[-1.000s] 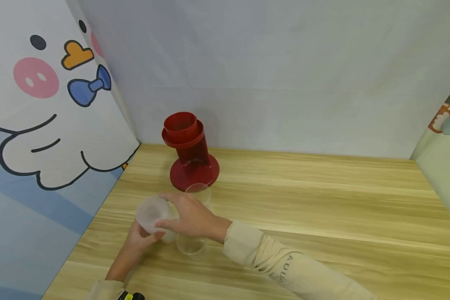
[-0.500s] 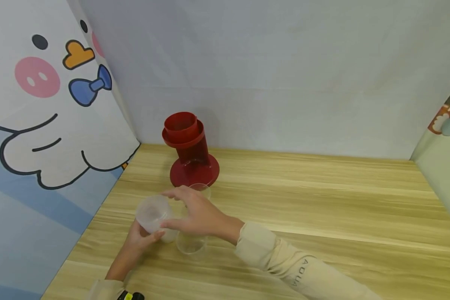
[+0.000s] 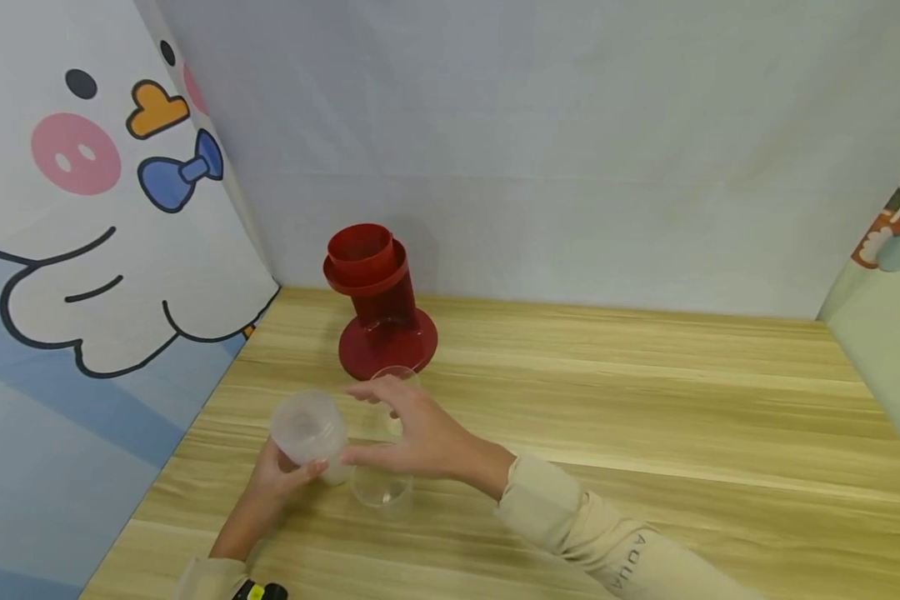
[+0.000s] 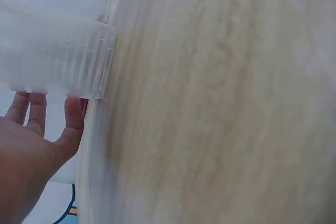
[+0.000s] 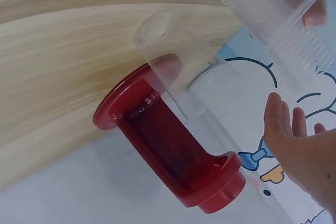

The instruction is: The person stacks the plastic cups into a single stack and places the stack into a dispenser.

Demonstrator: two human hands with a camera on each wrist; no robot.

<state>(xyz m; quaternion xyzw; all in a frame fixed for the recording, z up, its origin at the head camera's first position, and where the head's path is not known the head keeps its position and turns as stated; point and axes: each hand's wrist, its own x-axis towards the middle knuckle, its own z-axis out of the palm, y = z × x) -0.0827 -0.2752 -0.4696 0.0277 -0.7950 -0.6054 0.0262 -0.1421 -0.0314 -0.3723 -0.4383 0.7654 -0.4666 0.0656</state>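
My left hand [image 3: 270, 483] grips a stack of clear plastic cups [image 3: 307, 429] at the left of the table. In the left wrist view, its thumb and fingers lie against the side of the ridged cup stack [image 4: 58, 51]. To the right of the stack is my right hand [image 3: 427, 437], fingers spread and thumb apart, holding nothing. It hovers over two separate clear cups. One clear cup [image 3: 382, 493] shows below the hand; the other clear cup [image 3: 397, 372], partly hidden by the fingers, is in front of the red stand [image 3: 382, 329].
The red stand, with a round base and ring-shaped top, rises behind the cups near the white back curtain [image 3: 540, 167]. A cartoon-printed curtain [image 3: 120, 275] borders the wood-grain table [image 3: 645, 400] on the left.
My right hand has let go of the cup stack and drawn back to the right. The left hand and its stack stay nearly where they were.
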